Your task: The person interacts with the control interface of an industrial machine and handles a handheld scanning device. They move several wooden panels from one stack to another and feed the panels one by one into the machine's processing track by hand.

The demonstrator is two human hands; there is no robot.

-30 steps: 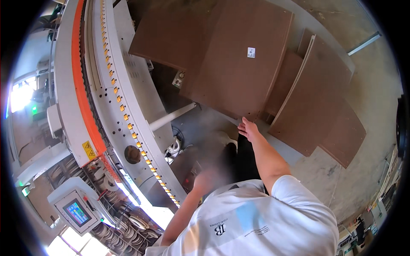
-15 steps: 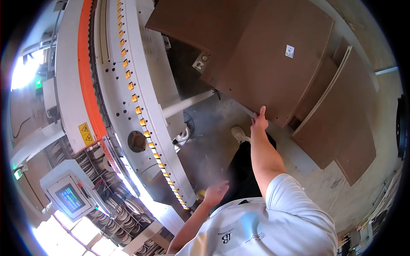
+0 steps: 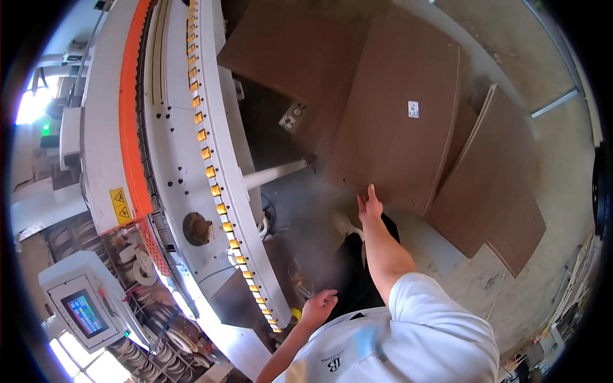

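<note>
My right hand [image 3: 370,205] grips the near edge of a large brown panel [image 3: 389,121] with a small white label, thumb on top of its surface. The fingers under the edge are mostly hidden. My left hand [image 3: 319,307] hangs by my body near the end of the machine's roller rail [image 3: 225,220], loosely curled with fingers apart and nothing visible in it. To the right of the held panel lie more brown panels [image 3: 488,188], one with a notched corner. Another brown panel [image 3: 287,48] is at the far left of the held one.
A long white machine with an orange strip [image 3: 131,127] runs along my left. Its control screen [image 3: 86,313] sits at lower left, near racks of coiled edging [image 3: 172,348]. A white support bar [image 3: 274,173] juts toward the panels. Concrete floor [image 3: 511,300] shows at right.
The view has shifted. The gap between the held panel's near corner and the panels at its right has narrowed. My right hand keeps its hold; my left stays by my body.
</note>
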